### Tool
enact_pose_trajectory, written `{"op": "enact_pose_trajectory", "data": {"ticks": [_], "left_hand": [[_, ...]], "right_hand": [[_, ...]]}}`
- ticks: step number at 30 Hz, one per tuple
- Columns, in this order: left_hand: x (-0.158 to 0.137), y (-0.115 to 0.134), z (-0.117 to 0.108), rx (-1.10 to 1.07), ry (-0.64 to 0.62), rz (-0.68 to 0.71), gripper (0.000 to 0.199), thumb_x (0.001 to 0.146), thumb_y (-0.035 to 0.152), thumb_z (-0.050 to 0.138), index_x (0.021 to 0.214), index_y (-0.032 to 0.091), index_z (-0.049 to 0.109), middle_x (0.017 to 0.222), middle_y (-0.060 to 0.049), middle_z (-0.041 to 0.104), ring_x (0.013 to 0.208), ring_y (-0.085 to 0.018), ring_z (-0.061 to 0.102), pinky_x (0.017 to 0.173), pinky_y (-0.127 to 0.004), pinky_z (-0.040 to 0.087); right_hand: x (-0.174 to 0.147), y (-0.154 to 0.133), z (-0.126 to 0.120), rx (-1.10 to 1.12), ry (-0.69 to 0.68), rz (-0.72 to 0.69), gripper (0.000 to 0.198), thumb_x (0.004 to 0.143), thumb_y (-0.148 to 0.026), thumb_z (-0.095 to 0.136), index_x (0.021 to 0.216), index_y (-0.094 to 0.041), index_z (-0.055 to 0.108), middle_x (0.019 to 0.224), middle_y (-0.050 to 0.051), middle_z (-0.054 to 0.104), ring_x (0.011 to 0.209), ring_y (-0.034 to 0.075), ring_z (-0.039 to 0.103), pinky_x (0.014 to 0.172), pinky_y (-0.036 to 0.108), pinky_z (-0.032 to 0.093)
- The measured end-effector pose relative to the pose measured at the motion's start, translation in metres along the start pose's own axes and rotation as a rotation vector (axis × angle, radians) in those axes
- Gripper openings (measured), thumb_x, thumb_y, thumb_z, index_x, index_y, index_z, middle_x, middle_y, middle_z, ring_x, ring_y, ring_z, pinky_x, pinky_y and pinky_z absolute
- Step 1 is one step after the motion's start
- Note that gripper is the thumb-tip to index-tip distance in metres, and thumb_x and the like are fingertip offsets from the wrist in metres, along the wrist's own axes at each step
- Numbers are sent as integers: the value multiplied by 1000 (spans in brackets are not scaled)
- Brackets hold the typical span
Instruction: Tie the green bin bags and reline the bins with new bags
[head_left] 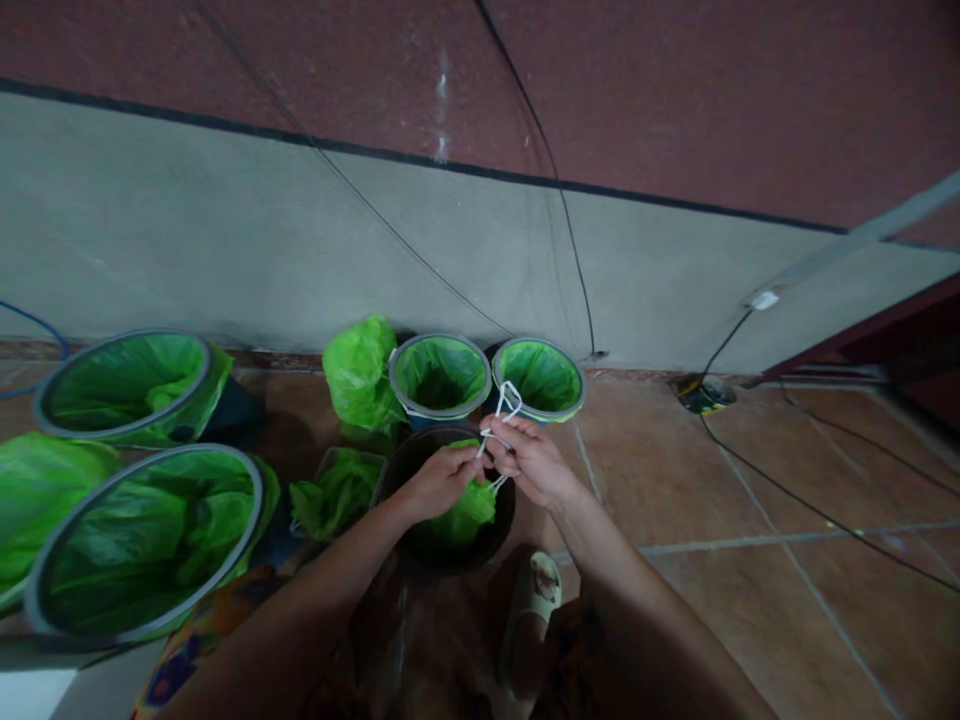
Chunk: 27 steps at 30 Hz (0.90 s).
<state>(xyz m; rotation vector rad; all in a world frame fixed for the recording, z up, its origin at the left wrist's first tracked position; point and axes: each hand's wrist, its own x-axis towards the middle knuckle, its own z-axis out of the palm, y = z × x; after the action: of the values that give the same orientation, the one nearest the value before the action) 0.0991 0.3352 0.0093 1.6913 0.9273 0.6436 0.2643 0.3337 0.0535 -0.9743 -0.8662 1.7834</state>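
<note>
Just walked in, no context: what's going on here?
A person's left hand and right hand pinch a thin white cord above a dark round bin. A crumpled translucent green plastic bag sits in that bin; the cord appears to belong to it. Whether it is knotted is unclear. Just beyond, two grey-rimmed round bins lined with green plastic stand by the wall.
</note>
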Motion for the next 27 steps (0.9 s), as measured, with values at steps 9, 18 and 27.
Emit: {"op": "enact_pose_trajectory", "data": {"ticks": [9,18,27], "left_hand": [[1,-18,18,-30,-6,-282,32,80,30,48,51,18,52,46,3,45,45,-10,40,51,-26,32],[-10,3,14,3,-389,-103,29,77,25,49,90,19,75,79,-2,68,74,-16,60,67,-25,43],[1,-10,0,-72,99,-281,31,79,34,46,66,15,68,50,3,49,48,-10,42,51,-23,32]], "right_hand": [[0,14,16,110,88,-76,44,75,-34,71,114,-22,57,61,-8,50,41,2,24,40,18,16],[20,19,2,170,199,-106,29,76,-33,71,100,-19,61,60,-7,51,43,4,28,41,18,25],[11,47,-15,-894,170,31,27,88,-43,52,80,-19,61,64,-1,58,58,11,53,54,22,36]]}}
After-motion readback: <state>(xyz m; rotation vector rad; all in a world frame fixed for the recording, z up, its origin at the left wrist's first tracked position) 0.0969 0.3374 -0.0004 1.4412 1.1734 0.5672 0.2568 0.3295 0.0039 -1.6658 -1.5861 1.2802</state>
